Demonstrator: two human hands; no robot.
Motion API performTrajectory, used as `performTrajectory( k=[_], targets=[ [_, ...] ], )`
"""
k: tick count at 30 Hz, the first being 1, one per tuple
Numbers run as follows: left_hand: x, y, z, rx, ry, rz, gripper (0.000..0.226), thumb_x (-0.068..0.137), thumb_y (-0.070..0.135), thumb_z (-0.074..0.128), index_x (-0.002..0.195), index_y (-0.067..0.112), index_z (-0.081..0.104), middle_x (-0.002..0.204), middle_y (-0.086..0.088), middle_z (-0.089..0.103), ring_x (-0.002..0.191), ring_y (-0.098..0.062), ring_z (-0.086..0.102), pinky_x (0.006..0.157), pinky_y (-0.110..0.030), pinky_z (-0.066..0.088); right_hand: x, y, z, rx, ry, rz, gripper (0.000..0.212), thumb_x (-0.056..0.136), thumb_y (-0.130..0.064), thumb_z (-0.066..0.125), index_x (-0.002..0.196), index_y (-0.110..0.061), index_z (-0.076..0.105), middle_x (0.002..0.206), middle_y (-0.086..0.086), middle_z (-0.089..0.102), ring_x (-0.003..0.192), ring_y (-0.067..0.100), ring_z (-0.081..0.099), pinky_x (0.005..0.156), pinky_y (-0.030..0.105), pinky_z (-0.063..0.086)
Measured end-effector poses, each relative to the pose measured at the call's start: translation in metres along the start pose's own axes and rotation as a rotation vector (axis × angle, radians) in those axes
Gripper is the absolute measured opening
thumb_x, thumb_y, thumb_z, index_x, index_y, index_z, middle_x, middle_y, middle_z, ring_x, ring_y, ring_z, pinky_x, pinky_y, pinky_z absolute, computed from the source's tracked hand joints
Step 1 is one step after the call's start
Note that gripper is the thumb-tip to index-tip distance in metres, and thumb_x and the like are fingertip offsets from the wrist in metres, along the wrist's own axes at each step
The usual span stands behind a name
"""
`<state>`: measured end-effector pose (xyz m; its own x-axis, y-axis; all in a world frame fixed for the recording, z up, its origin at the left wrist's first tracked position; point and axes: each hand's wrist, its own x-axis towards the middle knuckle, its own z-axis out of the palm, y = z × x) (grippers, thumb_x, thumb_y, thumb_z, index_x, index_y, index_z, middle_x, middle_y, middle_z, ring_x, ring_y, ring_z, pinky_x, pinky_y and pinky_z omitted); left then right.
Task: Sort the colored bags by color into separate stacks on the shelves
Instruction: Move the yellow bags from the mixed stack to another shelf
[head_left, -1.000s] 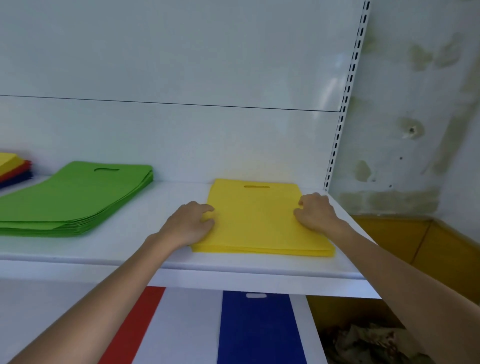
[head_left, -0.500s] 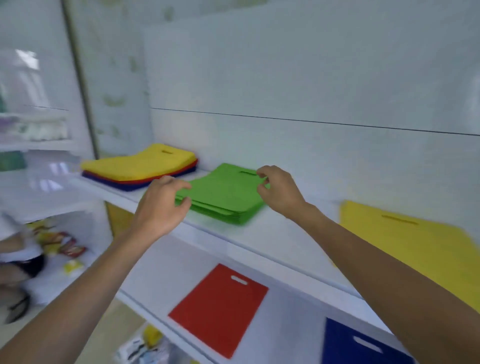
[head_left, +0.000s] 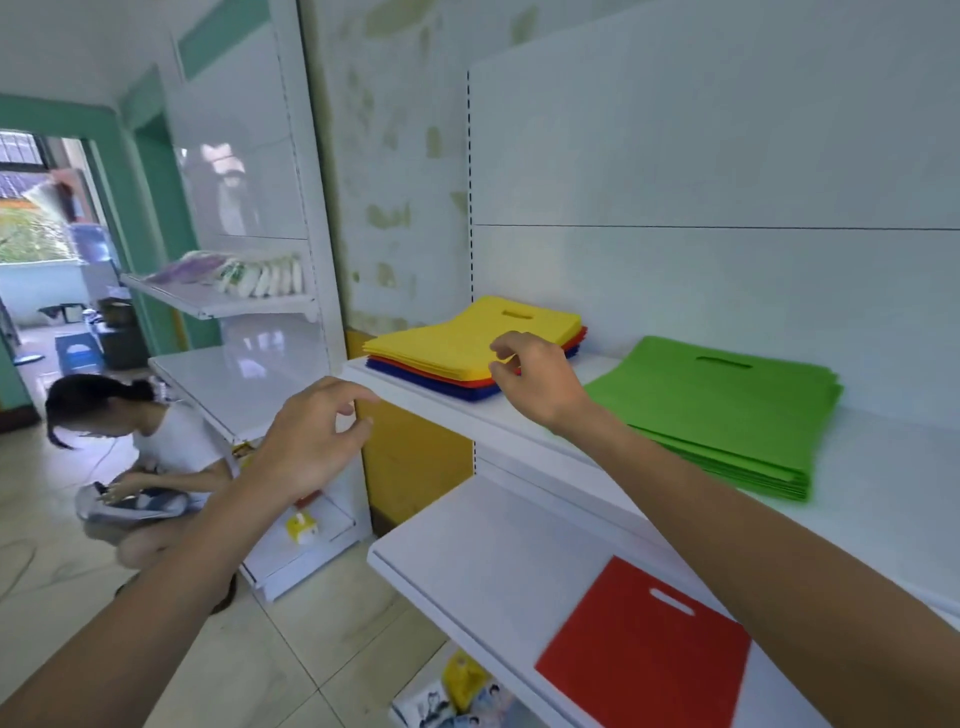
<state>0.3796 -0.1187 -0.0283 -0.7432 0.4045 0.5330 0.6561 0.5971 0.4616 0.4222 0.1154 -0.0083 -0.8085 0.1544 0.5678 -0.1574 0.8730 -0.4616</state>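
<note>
A mixed stack of bags, yellow bags (head_left: 467, 338) on top of red and blue ones (head_left: 431, 379), lies at the left end of the upper shelf (head_left: 883, 478). To its right lies a stack of green bags (head_left: 727, 410). One red bag (head_left: 644, 649) lies flat on the lower shelf (head_left: 493, 561). My right hand (head_left: 535, 384) hovers at the mixed stack's near right corner, fingers loosely curled, holding nothing. Left of the shelf's end, my left hand (head_left: 311, 441) is in the air with fingers relaxed and empty.
A person (head_left: 140, 457) crouches on the tiled floor at the left beside another white shelf unit (head_left: 244, 374). Packets lie on its upper shelf (head_left: 244, 275). Small boxes and packets lie on the floor under the lower shelf (head_left: 457, 691). A doorway opens at far left.
The view has swung left from the yellow stack at the right end. Both hands left that stack and moved left past the green stack to the mixed stack.
</note>
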Motion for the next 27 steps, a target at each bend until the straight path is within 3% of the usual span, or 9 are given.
performTrajectory(
  k=[9,16,20,27],
  targets=[
    [0.073,-0.049,0.032,-0.081,-0.035,0.008,0.023,0.088,0.011,0.057,0.109,0.016,0.064,0.113,0.001,0.054,0.095,-0.009,0.052,0.081,-0.024,0.040,0.075,0.017,0.039,-0.060,0.008,0.010,0.031,0.091,-0.012,0.051,0.120,-0.004,0.056,0.116,0.011,0.060,0.101,0.023,0.058,0.087,0.032,0.047],
    [0.147,-0.082,0.053,-0.127,-0.032,0.050,0.022,0.088,0.011,0.057,0.107,0.017,0.064,0.104,0.004,0.053,0.097,-0.010,0.051,0.078,-0.023,0.039,0.143,0.039,0.060,-0.060,0.058,0.049,0.029,0.090,-0.008,0.050,0.117,-0.002,0.057,0.115,0.012,0.060,0.100,0.024,0.058,0.088,0.035,0.046],
    [0.190,-0.099,0.072,-0.141,-0.065,0.074,0.021,0.089,0.013,0.056,0.109,0.017,0.063,0.112,0.001,0.054,0.098,-0.010,0.050,0.081,-0.026,0.040,0.154,0.060,0.075,-0.156,0.017,0.059,0.032,0.091,-0.011,0.050,0.121,-0.005,0.055,0.117,0.010,0.059,0.105,0.022,0.056,0.089,0.036,0.046],
    [0.277,-0.138,0.106,-0.167,-0.169,0.159,0.018,0.088,0.013,0.057,0.103,0.017,0.066,0.114,-0.006,0.059,0.103,-0.018,0.057,0.086,-0.032,0.044,0.161,0.114,0.062,-0.306,0.125,0.368,0.030,0.088,-0.009,0.052,0.117,-0.004,0.058,0.113,0.012,0.061,0.103,0.026,0.057,0.092,0.037,0.045]
  ],
)
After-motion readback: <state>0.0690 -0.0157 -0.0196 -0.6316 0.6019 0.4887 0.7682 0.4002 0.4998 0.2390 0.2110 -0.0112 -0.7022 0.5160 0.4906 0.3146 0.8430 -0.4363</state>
